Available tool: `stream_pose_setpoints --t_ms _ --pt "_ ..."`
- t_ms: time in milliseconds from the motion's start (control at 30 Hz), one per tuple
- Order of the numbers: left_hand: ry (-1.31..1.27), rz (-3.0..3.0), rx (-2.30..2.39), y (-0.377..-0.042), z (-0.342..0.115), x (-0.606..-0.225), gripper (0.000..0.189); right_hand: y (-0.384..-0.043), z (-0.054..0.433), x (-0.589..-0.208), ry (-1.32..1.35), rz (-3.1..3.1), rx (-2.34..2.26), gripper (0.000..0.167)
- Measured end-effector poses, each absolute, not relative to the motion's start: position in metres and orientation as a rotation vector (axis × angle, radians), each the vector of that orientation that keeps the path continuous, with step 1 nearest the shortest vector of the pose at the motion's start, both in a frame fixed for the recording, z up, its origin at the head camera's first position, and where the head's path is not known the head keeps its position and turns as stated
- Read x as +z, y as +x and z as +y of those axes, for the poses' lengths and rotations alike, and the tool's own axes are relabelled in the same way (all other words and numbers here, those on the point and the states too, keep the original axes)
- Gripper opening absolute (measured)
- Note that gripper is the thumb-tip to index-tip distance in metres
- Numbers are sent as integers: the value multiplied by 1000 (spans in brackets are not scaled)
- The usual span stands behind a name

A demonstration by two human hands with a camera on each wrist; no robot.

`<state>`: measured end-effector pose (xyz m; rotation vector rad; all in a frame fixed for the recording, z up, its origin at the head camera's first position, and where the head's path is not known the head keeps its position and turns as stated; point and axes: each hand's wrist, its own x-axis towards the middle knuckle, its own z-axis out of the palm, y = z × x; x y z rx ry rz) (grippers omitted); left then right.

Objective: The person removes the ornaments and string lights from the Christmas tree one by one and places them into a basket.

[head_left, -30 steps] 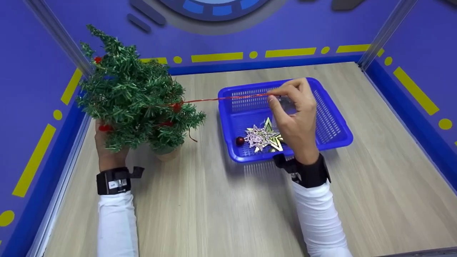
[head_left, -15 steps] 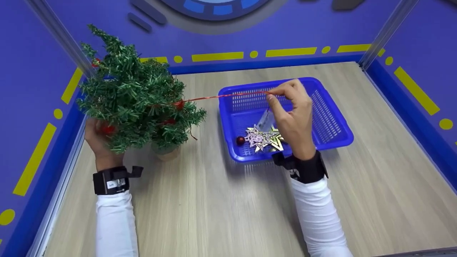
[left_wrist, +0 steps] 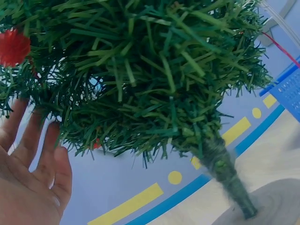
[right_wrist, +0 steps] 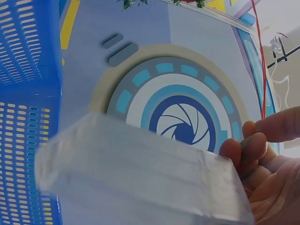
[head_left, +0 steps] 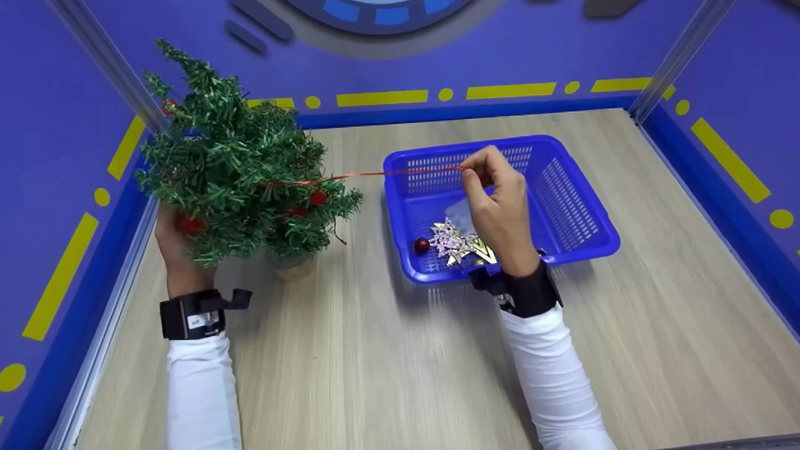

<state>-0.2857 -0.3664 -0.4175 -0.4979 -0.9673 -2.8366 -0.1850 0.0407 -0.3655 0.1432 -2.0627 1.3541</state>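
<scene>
A small artificial Christmas tree (head_left: 237, 156) stands at the left, with red pompoms (head_left: 191, 225) among its branches. From it a red string (head_left: 375, 174) runs across to my right hand (head_left: 500, 209), which pinches it between thumb and fingertips over the basket. Just under that hand is a translucent plastic piece (right_wrist: 140, 168), also seen over the ornaments in the head view. My left hand (head_left: 181, 256) is at the tree's left side, partly hidden by foliage. In the left wrist view its fingers (left_wrist: 30, 136) stretch up to the branches, below a red pompom (left_wrist: 13, 47).
A blue perforated basket (head_left: 606, 244) stands on the wooden table (head_left: 375, 362). In it lie a pink glittery snowflake (head_left: 449, 240), a gold star (head_left: 484, 251) and a dark red ball (head_left: 422, 245). Blue panels (head_left: 375, 69) close off the back and sides.
My right hand has moved left with the string, and the translucent plastic under it has shifted. My left hand has moved slightly left. The pompom at the tree's right side has dropped a little.
</scene>
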Motion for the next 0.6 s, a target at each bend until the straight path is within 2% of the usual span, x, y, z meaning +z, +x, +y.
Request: stream_pose_setpoints --t_ms 333,500,600 --pt "-468 -1175 -2628 -287 -376 -430 60 -184 38 -367 236 -2092 1356 15" --pt "-511 -1251 -2556 -286 -382 -435 41 -181 36 -365 305 -2103 1386 16" --pt "-631 -1162 -2593 -287 -384 -436 39 -179 34 -364 333 -2100 1405 14"
